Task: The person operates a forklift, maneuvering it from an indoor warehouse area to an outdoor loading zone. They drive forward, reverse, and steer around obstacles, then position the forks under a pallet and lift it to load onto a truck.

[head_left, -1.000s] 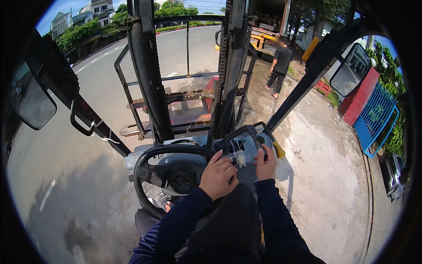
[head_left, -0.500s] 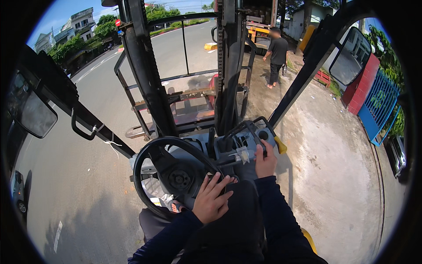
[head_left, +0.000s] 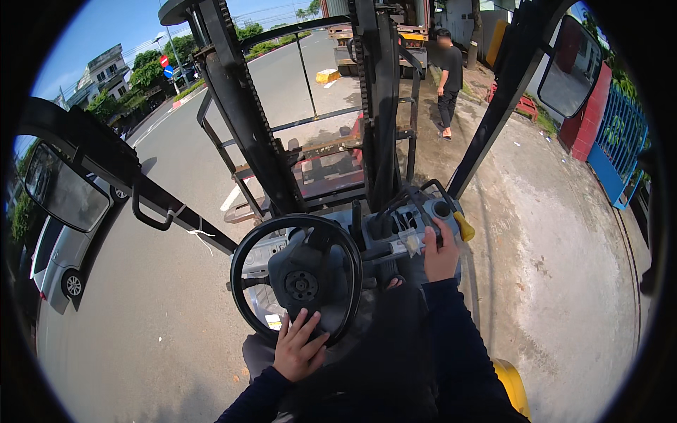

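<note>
Left hand [head_left: 301,349], fingers loosely spread, lies across the lower rim of a round black steering wheel [head_left: 301,285], fingertips below its hub — right hand [head_left: 441,250] beside a slim black lever [head_left: 423,213], whether gripping it cannot be told

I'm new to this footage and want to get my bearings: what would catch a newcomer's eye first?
Probably the large black steering wheel at lower centre, with the left hand over its bottom edge and the right hand to its right, just below a yellow knob. Beyond it rises a tall black mast, with a person in dark clothes standing to its right and a light-coloured car at far left.
</note>
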`<move>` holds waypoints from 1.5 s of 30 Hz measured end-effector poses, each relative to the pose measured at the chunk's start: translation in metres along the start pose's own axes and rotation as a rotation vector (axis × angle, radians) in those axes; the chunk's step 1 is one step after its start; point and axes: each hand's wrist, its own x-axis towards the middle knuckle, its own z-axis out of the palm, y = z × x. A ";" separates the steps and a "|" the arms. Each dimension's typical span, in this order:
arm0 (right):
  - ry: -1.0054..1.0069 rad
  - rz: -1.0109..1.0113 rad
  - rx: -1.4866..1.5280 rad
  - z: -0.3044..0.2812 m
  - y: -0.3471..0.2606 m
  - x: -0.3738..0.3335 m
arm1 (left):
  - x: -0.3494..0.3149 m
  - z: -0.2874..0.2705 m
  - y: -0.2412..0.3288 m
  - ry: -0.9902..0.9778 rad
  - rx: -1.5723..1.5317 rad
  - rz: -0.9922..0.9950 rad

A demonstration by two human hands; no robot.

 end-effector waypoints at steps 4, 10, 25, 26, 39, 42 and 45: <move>0.056 0.042 0.051 0.014 -0.005 -0.006 | -0.006 0.003 -0.006 0.058 -0.039 -0.030; 0.025 0.008 0.013 0.046 -0.026 -0.026 | -0.024 0.005 -0.017 0.170 -0.074 -0.116; -0.064 0.033 0.053 0.051 -0.056 -0.062 | -0.015 -0.019 -0.006 0.127 -0.113 0.070; -0.068 0.044 0.056 0.048 -0.054 -0.061 | -0.002 -0.014 -0.004 0.119 -0.101 0.115; -0.053 0.021 -0.021 0.056 -0.063 -0.081 | 0.125 -0.130 -0.130 0.456 0.183 0.103; -0.049 0.037 -0.001 0.060 -0.061 -0.087 | 0.070 -0.148 -0.168 0.490 0.209 -0.113; -0.055 -0.004 -0.015 0.059 -0.060 -0.087 | 0.021 -0.154 -0.175 0.535 0.167 -0.283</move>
